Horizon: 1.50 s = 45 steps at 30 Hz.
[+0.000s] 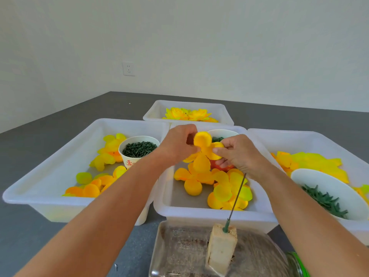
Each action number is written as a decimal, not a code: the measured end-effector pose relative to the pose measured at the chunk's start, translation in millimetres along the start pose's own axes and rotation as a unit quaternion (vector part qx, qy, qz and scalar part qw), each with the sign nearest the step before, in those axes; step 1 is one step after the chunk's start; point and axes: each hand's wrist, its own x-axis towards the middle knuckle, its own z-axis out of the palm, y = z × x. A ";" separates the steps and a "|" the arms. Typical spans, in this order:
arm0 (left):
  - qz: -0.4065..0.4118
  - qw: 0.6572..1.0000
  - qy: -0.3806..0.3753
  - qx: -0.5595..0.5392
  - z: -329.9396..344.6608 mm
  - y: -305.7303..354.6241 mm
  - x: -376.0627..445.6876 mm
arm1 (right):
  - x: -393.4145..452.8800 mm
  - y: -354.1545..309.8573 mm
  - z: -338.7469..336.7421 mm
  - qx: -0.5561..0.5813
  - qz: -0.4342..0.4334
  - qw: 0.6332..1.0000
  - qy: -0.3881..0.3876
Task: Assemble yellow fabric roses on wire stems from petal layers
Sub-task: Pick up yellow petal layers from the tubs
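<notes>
Both hands hold one yellow petal layer [203, 150] above the middle white tray [209, 213]. My left hand [179, 144] pinches its upper left petals. My right hand [239, 154] pinches its right side with thumb and fingers. A green wire stem [236, 198] runs from under my right hand down into a pale foam block [221, 248]. Loose yellow and orange petal layers [217, 188] lie in the middle tray. Finished yellow roses [187, 113] sit in the far tray [157, 114].
The left tray [40, 188] holds more petals and a paper cup of dark green parts [138, 149]. The right tray [299, 136] holds yellow-green petals and a white bowl of green calyxes [327, 198]. A clear lidded box [179, 252] lies under the foam block. Behind stands a white wall.
</notes>
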 end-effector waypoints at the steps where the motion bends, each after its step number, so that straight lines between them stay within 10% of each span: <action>1: 0.017 0.999 0.012 0.031 1.6 -0.2 -0.2 | 0.9 0.5 1.1 -0.012 -0.005 1.000 0.016; 9: 0.006 0.996 0.007 -0.089 4.9 -0.4 1.4 | -1.0 -2.2 -1.9 0.148 -0.017 0.989 -0.015; 20: -0.172 0.883 -0.024 -0.435 -1.7 0.1 2.7 | 2.8 -8.3 -0.8 0.347 -0.038 0.935 -0.058; 26: -0.118 0.924 0.093 -0.353 9.5 6.9 -0.5 | 6.5 -2.6 2.6 0.322 0.022 0.945 -0.050; 35: -0.021 0.986 0.122 -0.113 12.0 8.5 -2.3 | 4.1 -1.8 6.5 0.058 -0.107 0.992 0.036; 41: -0.058 0.985 0.104 -0.128 13.5 5.1 -0.9 | 3.6 2.5 7.5 0.090 -0.049 0.995 0.013; 45: -0.148 0.925 0.028 -0.350 6.3 3.3 -0.5 | 3.7 0.2 3.0 0.178 -0.044 0.982 -0.037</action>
